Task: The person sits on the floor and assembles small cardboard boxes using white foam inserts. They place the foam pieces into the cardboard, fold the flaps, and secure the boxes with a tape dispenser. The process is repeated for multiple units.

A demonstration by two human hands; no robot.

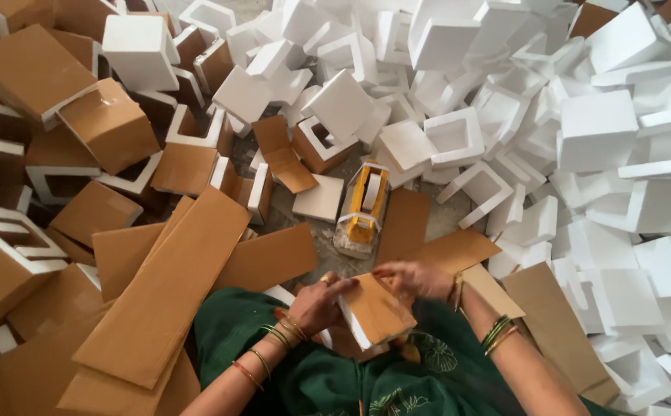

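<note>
Tape dispenser [362, 208] ahead; foam pile [582, 131] right (cardboard sheets [166, 293] left)

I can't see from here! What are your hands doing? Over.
Left hand and right hand both gripping foam block, cardboard-covered. Tape dispenser ahead, untouched. Nothing blocking.

My foam block [353, 323] was white under brown cardboard [378, 308]; my green dress [327, 377] bore pale leaf prints.

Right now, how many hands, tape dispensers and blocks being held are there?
Hands: 2 (left hand, right hand)
Block held in both hands: 1
Tape dispenser: 1
Total: 4
</note>
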